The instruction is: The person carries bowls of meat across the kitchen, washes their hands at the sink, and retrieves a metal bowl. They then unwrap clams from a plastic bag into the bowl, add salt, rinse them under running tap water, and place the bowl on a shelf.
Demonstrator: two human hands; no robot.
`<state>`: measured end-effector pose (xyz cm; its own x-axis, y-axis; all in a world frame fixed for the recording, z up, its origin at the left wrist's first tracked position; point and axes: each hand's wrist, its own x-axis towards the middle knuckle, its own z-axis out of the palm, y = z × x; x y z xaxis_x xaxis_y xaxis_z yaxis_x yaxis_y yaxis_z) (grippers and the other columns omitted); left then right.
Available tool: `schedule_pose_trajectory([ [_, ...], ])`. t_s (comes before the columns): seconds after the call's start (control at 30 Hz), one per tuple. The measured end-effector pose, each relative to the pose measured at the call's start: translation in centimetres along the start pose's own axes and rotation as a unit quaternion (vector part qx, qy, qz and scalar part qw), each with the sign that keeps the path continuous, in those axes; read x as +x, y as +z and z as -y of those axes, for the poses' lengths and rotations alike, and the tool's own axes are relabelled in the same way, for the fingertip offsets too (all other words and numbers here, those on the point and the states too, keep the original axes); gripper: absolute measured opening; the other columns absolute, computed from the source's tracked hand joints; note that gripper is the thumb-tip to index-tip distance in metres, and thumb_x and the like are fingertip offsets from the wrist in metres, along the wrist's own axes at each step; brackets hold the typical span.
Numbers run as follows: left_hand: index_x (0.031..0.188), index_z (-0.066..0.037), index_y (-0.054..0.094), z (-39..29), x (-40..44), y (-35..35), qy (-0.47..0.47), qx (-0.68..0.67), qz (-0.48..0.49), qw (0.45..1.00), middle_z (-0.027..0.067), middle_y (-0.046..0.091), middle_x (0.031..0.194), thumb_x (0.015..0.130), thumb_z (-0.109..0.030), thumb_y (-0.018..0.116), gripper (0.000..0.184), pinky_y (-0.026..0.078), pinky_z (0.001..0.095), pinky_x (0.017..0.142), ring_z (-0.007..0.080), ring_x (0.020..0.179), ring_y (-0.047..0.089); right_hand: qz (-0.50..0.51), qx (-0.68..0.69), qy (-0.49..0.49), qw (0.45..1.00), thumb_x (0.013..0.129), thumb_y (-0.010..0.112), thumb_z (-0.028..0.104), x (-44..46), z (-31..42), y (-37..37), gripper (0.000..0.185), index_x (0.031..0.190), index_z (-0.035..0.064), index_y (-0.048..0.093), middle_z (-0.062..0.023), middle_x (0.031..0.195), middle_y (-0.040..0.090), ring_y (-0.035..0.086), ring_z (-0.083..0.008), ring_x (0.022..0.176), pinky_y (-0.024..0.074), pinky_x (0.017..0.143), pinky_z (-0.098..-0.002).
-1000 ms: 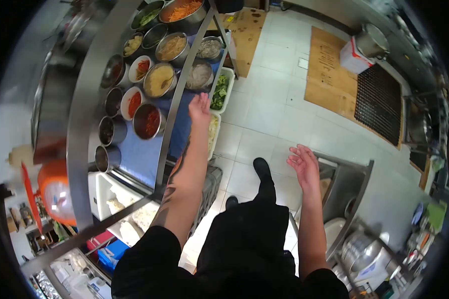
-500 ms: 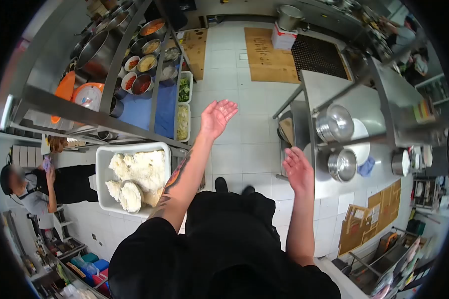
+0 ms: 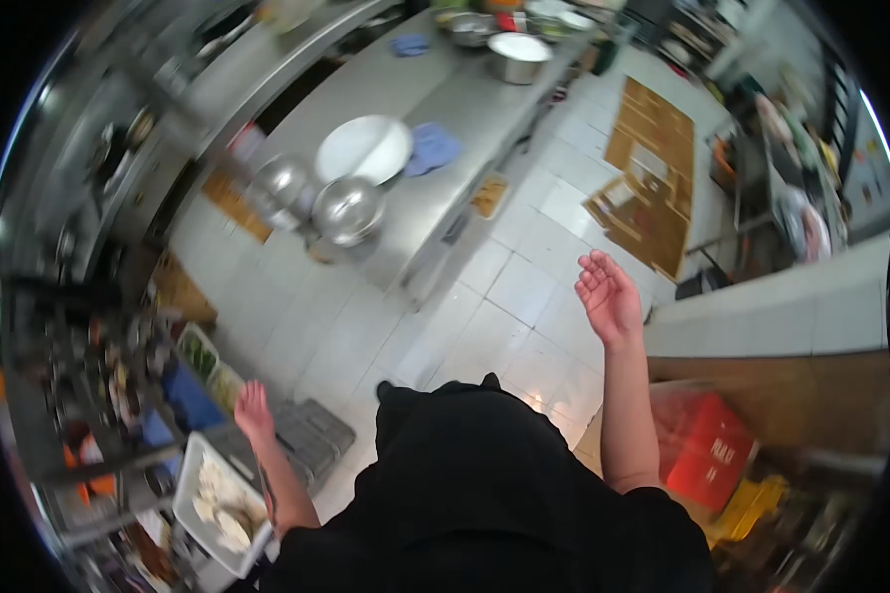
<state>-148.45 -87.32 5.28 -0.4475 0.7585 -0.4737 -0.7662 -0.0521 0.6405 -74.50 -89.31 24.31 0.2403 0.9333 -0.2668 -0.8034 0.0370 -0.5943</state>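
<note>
My left hand [image 3: 253,407] is low on the left with its fingers stretched out, holding nothing. It is nearest to a white tub [image 3: 190,494] of white, rice-like food [image 3: 225,499], which has a round bowl or scoop lying in it. Raised over the tiled floor to the right, my right hand [image 3: 608,299] is empty too, palm showing and fingers extended. Ahead of me stands a steel table [image 3: 405,222]. On it are two metal bowls, one [image 3: 349,211] close to the corner and another [image 3: 285,188] beside it, with a large white plate [image 3: 364,148] and a blue cloth [image 3: 431,148].
A metal pot [image 3: 520,59] with white contents stands at the table's far end. Flattened cardboard [image 3: 648,188] lies on the floor at the right. A red box [image 3: 707,450] is at my right side. Shelving with a blue surface [image 3: 188,395] and several containers is at the left.
My view and body have turned to the right; the steel table now lies ahead and the white tub sits lower left. Both hands stay empty, the left now lower.
</note>
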Motion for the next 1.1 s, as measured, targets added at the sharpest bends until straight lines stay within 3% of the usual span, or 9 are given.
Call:
schedule_pose_trajectory([
  [0.13, 0.128, 0.008, 0.051, 2.3, -3.1, 2.3, 0.013, 0.012, -0.059, 0.998, 0.0233, 0.052, 0.141, 0.105, -0.027, 0.038, 0.043, 0.037, 0.0497, 0.118, 0.0374, 0.136, 0.045, -0.046, 0.049, -0.075, 0.995, 0.102, 0.054, 0.018, 4.3, 10.8, -5.2, 0.022, 0.110, 0.0012, 0.064, -0.0118, 0.101, 0.072, 0.069, -0.0183, 0.084, 0.0585, 0.082, -0.0354],
  [0.2, 0.117, 0.004, 0.059, 3.0, -3.9, 5.9, 0.010, 0.060, 0.124, 0.990, 0.0185, 0.064, 0.123, 0.105, -0.026, 0.041, 0.037, 0.042, 0.0477, 0.114, 0.0336, 0.124, 0.057, -0.029, 0.083, -0.106, 0.991, 0.102, 0.054, 0.017, 7.9, 14.9, -7.3, 0.021, 0.110, 0.0006, 0.065, -0.0122, 0.102, 0.072, 0.069, -0.0184, 0.085, 0.0583, 0.083, -0.0351],
  [0.23, 0.106, 0.001, 0.062, 4.1, -5.3, 9.6, 0.027, 0.100, 0.083, 0.991, 0.0139, 0.070, 0.108, 0.105, -0.025, 0.042, 0.033, 0.045, 0.0462, 0.111, 0.0307, 0.116, 0.062, -0.006, 0.110, -0.130, 0.985, 0.102, 0.054, 0.016, 9.4, 16.7, -8.6, 0.021, 0.110, 0.0000, 0.065, -0.0127, 0.103, 0.071, 0.069, -0.0184, 0.086, 0.0581, 0.084, -0.0349],
  [0.37, 0.103, 0.000, 0.061, 10.4, -6.4, 24.1, 0.011, 0.156, 0.193, 0.969, 0.0146, 0.067, 0.105, 0.104, -0.026, 0.044, 0.031, 0.044, 0.0482, 0.110, 0.0323, 0.114, 0.062, -0.004, 0.182, -0.211, 0.960, 0.100, 0.057, 0.013, 12.9, 23.7, -13.8, 0.020, 0.108, -0.0023, 0.065, -0.0148, 0.108, 0.070, 0.067, -0.0204, 0.093, 0.0565, 0.087, -0.0339],
  [0.53, 0.103, 0.001, 0.063, 27.6, -4.6, 48.2, -0.086, 0.165, 0.293, 0.938, 0.0173, 0.066, 0.104, 0.102, -0.024, 0.048, 0.029, 0.045, 0.0520, 0.108, 0.0363, 0.109, 0.062, -0.103, 0.207, -0.267, 0.936, 0.099, 0.059, 0.012, 11.9, 31.9, -22.7, 0.019, 0.108, -0.0031, 0.065, -0.0148, 0.108, 0.069, 0.066, -0.0213, 0.094, 0.0553, 0.087, -0.0336],
  [0.6, 0.104, 0.002, 0.064, 36.7, -2.7, 57.4, -0.160, 0.162, 0.398, 0.889, 0.0172, 0.067, 0.104, 0.101, -0.023, 0.050, 0.028, 0.045, 0.0533, 0.107, 0.0369, 0.108, 0.062, -0.202, 0.176, -0.310, 0.912, 0.099, 0.059, 0.011, 9.5, 35.1, -25.7, 0.019, 0.109, -0.0033, 0.065, -0.0145, 0.108, 0.069, 0.066, -0.0208, 0.092, 0.0552, 0.087, -0.0331],
  [0.8, 0.104, 0.003, 0.063, 63.0, -8.6, 83.1, -0.338, 0.168, 0.518, 0.767, 0.0185, 0.068, 0.106, 0.101, -0.020, 0.048, 0.027, 0.046, 0.0517, 0.108, 0.0357, 0.111, 0.063, -0.298, 0.195, -0.394, 0.847, 0.100, 0.057, 0.012, 3.8, 40.0, -34.4, 0.019, 0.109, -0.0030, 0.065, -0.0145, 0.109, 0.069, 0.066, -0.0202, 0.090, 0.0561, 0.085, -0.0333],
  [0.87, 0.105, 0.004, 0.063, 70.1, -10.5, 87.9, -0.394, 0.152, 0.540, 0.728, 0.0194, 0.069, 0.107, 0.102, -0.018, 0.047, 0.027, 0.047, 0.0507, 0.108, 0.0349, 0.113, 0.063, -0.324, 0.220, -0.400, 0.829, 0.100, 0.057, 0.012, 4.5, 41.1, -37.5, 0.019, 0.109, -0.0031, 0.065, -0.0145, 0.108, 0.068, 0.066, -0.0199, 0.090, 0.0564, 0.084, -0.0334],
  [1.1, 0.112, 0.005, 0.058, 86.9, -7.3, 91.8, -0.355, 0.255, 0.386, 0.812, 0.0213, 0.065, 0.115, 0.101, -0.019, 0.044, 0.030, 0.045, 0.0503, 0.110, 0.0370, 0.120, 0.059, -0.318, 0.312, -0.387, 0.808, 0.100, 0.056, 0.012, 15.1, 52.4, -48.9, 0.018, 0.108, -0.0019, 0.064, -0.0135, 0.107, 0.068, 0.066, -0.0197, 0.090, 0.0567, 0.084, -0.0331],
])
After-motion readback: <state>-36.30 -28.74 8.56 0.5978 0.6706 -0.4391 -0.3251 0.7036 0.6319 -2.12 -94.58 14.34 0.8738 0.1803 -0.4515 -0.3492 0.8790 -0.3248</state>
